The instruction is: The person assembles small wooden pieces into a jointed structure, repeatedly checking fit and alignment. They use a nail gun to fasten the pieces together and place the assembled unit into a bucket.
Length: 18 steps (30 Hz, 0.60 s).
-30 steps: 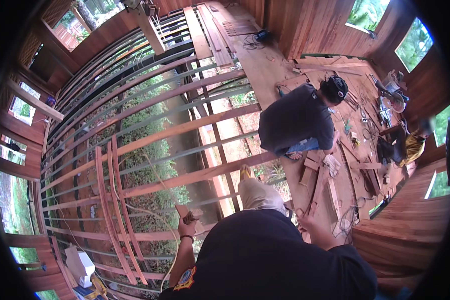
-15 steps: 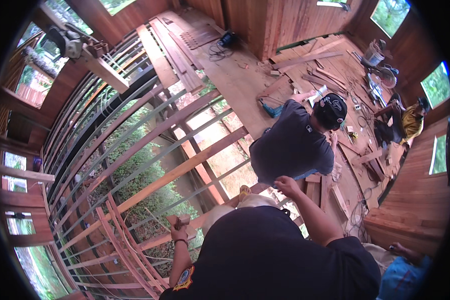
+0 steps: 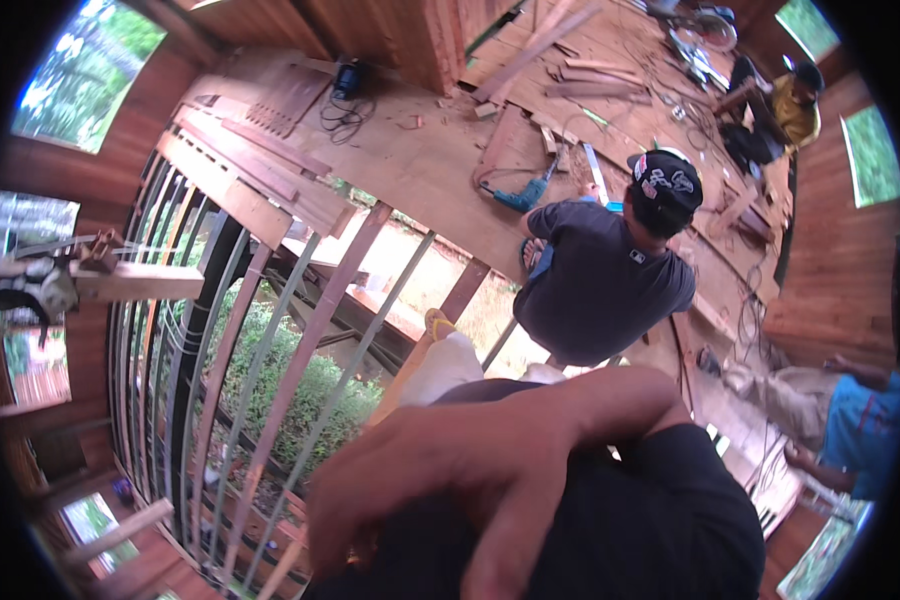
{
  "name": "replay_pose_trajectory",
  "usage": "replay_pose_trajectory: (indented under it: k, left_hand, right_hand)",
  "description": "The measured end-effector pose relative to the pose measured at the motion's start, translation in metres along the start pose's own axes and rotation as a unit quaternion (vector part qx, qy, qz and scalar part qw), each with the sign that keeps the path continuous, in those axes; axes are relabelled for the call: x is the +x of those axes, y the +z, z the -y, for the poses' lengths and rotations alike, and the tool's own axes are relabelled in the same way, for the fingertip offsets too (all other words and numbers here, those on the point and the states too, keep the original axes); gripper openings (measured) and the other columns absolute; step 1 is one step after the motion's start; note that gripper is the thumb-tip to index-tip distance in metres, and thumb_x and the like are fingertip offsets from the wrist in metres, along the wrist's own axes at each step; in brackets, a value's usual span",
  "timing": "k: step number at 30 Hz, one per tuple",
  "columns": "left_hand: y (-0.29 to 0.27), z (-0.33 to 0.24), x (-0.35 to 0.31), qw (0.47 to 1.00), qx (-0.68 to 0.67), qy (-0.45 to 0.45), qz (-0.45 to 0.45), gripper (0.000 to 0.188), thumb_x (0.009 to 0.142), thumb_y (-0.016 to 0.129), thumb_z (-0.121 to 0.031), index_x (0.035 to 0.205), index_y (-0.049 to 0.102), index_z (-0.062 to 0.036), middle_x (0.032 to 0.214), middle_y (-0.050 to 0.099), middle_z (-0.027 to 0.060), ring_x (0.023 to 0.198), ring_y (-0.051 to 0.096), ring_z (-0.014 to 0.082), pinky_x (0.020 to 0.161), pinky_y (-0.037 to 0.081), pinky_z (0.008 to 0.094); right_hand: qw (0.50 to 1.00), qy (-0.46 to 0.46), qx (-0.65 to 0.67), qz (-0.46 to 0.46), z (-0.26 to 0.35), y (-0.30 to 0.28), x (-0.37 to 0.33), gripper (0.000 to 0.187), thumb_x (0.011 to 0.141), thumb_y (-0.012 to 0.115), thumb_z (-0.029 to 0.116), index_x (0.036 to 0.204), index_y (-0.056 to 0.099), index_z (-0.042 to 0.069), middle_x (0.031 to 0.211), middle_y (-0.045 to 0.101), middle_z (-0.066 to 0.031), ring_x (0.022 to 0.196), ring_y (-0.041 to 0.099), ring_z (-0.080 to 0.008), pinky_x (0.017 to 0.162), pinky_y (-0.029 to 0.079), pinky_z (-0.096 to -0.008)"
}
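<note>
Large and close, my right hand (image 3: 425, 475) reaches leftward across my dark shirt (image 3: 630, 510). Its fingers bend downward and are smeared by motion, so their grip cannot be made out. The thumb side hangs toward the lower edge. My left hand is out of sight. Just beyond my legs, a person (image 3: 605, 285) in a dark shirt and cap crouches at the edge of the boarded floor. Beside that person lies a teal power drill (image 3: 520, 196). My foot in a yellow-strapped sandal (image 3: 437, 324) rests among the joists.
Open floor joists (image 3: 295, 375) run at the left, with plants (image 3: 315, 415) and ground below. Loose planks (image 3: 235, 165) lie at the far left. Offcuts and cables litter the boarded floor (image 3: 410, 170). A person in yellow (image 3: 792, 115) and one in blue (image 3: 863, 430) sit at right.
My right hand has swung from the right side across my front. My left hand, which held a small piece of wood, has dropped from sight. The view has turned.
</note>
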<state>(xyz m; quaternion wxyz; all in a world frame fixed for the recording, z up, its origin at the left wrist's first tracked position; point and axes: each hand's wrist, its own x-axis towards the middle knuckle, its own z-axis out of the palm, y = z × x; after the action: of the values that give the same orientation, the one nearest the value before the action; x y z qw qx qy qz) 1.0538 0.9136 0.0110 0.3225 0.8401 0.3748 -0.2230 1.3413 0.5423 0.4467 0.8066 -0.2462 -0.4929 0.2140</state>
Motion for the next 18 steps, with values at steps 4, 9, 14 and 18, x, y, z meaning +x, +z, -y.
replay_pose_trajectory:
  k: [4,9,14,18]
  left_hand:
    - [-0.097,-0.078,0.122,0.994,-0.064,0.068,-0.061,0.051,0.073,0.079,-0.012,0.120,0.061,0.0008,0.109,0.069,0.0118,0.100,0.066,0.0245,0.090,0.052,0.0360]
    - [-0.179,-0.173,0.230,0.973,-0.146,0.168,-0.056,0.049,0.077,0.075,-0.002,0.123,0.058,0.0023,0.111,0.067,0.0106,0.102,0.065,0.0204,0.090,0.051,0.0338]
    - [-0.174,-0.262,0.291,0.967,-0.202,0.151,0.030,0.052,0.079,0.074,0.001,0.127,0.055,0.0008,0.117,0.064,0.0104,0.102,0.063,0.0160,0.090,0.050,0.0303]
    - [-0.139,-0.354,0.309,0.956,-0.114,0.261,0.066,0.052,0.078,0.075,0.002,0.125,0.055,0.0004,0.116,0.065,0.0103,0.102,0.064,0.0166,0.091,0.051,0.0310]
  right_hand:
    - [0.995,-0.019,0.098,-0.014,-0.009,-0.039,0.099,0.058,0.067,0.093,0.042,0.101,0.069,0.002,0.088,0.070,-0.0072,0.080,0.068,-0.0194,0.069,0.053,-0.0300]
    - [0.998,-0.004,0.051,-0.035,-0.003,-0.101,0.135,0.059,0.061,0.096,0.042,0.094,0.067,0.002,0.086,0.068,-0.0068,0.080,0.067,-0.0183,0.068,0.052,-0.0290]
    - [0.991,-0.021,0.112,-0.068,-0.008,-0.152,0.169,0.061,0.059,0.097,0.041,0.095,0.067,0.003,0.084,0.068,-0.0059,0.078,0.067,-0.0186,0.067,0.052,-0.0283]
    - [0.996,-0.026,-0.001,-0.087,0.004,-0.222,0.157,0.057,0.067,0.094,0.039,0.100,0.067,0.002,0.090,0.068,-0.0067,0.083,0.068,-0.0202,0.070,0.053,-0.0298]
